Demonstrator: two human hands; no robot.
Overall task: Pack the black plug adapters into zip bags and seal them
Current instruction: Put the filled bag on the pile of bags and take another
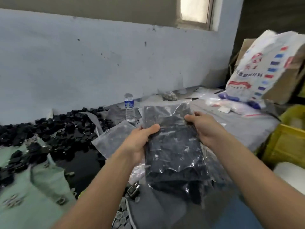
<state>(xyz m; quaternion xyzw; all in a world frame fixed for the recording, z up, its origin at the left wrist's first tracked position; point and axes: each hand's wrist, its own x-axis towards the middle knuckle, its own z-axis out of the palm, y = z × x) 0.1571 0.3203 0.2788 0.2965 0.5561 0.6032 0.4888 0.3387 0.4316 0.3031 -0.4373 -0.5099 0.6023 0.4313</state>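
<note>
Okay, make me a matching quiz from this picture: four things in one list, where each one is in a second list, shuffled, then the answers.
Things:
1. filled zip bag
2. water bottle
3. loose black adapters
4. yellow crate

Places:
A. at the right edge
B. piled on the left
C. gripped by the left hand and right hand
D. upright near the wall

Pairs: 1-C, 2-D, 3-B, 4-A
</note>
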